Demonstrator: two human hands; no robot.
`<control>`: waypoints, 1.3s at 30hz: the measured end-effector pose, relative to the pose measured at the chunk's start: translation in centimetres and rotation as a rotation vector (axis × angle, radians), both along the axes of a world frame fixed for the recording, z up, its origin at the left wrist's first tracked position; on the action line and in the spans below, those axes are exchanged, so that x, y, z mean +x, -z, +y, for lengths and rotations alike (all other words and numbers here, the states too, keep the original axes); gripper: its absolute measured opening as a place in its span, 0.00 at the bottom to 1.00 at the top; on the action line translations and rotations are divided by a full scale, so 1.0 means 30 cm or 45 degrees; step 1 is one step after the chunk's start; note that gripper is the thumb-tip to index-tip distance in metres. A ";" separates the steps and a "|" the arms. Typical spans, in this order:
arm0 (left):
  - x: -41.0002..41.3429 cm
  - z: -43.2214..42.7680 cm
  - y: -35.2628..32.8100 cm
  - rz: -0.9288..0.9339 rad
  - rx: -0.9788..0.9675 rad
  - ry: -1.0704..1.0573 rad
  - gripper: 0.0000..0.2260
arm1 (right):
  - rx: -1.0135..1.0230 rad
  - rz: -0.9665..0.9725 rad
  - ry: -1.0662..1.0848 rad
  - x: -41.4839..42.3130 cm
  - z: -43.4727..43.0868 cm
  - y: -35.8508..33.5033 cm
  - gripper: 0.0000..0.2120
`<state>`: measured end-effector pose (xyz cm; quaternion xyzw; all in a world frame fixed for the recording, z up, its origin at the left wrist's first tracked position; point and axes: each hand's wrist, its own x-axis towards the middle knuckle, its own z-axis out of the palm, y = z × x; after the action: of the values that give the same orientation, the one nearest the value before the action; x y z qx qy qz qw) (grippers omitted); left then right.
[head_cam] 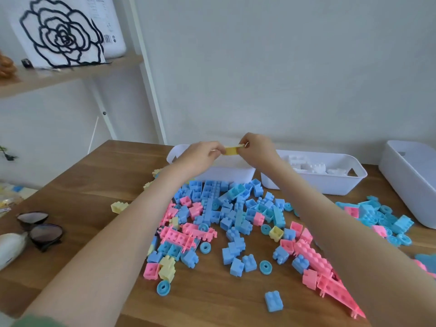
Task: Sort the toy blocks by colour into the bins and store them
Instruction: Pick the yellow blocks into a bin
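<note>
Both hands hold one yellow block (231, 150) above the left white bin (212, 173). My left hand (203, 155) pinches its left end and my right hand (256, 149) pinches its right end. A heap of blue, pink and yellow blocks (226, 218) lies on the wooden table (94, 190) between my forearms. The middle white bin (330, 182) holds white blocks (313, 167). A third white bin (410, 182) stands at the far right. A smaller pile of turquoise blocks (379, 218) lies in front of it.
Sunglasses (40, 226) and a white object (11, 247) lie at the table's left edge. A single yellow block (119, 206) sits apart on the left. A shelf with a rose-pattern bag (59, 31) stands at the back left. The wall runs right behind the bins.
</note>
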<state>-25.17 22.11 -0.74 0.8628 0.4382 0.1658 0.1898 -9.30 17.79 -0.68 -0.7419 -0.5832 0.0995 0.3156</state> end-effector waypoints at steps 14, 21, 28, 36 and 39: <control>0.059 0.015 -0.008 0.358 0.049 -0.287 0.27 | -0.110 -0.350 -0.301 -0.037 -0.064 0.044 0.31; 0.038 -0.258 -0.004 0.045 0.019 -0.114 0.31 | 0.032 -0.245 -0.271 0.100 -0.286 0.012 0.31; 0.065 -0.444 0.081 0.088 -0.048 0.268 0.12 | -0.144 -0.121 -0.043 0.265 -0.476 0.082 0.17; 0.107 -0.527 0.152 0.116 0.045 0.297 0.13 | -0.336 -0.324 -0.088 0.266 -0.583 0.159 0.14; 0.114 -0.535 0.161 0.135 0.052 0.265 0.12 | -0.349 -0.371 -0.074 0.260 -0.587 0.175 0.13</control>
<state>-21.74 6.05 -5.58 0.9150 0.3520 0.1083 0.1649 -1.50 0.17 -5.93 -0.7674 -0.6247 0.0787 0.1210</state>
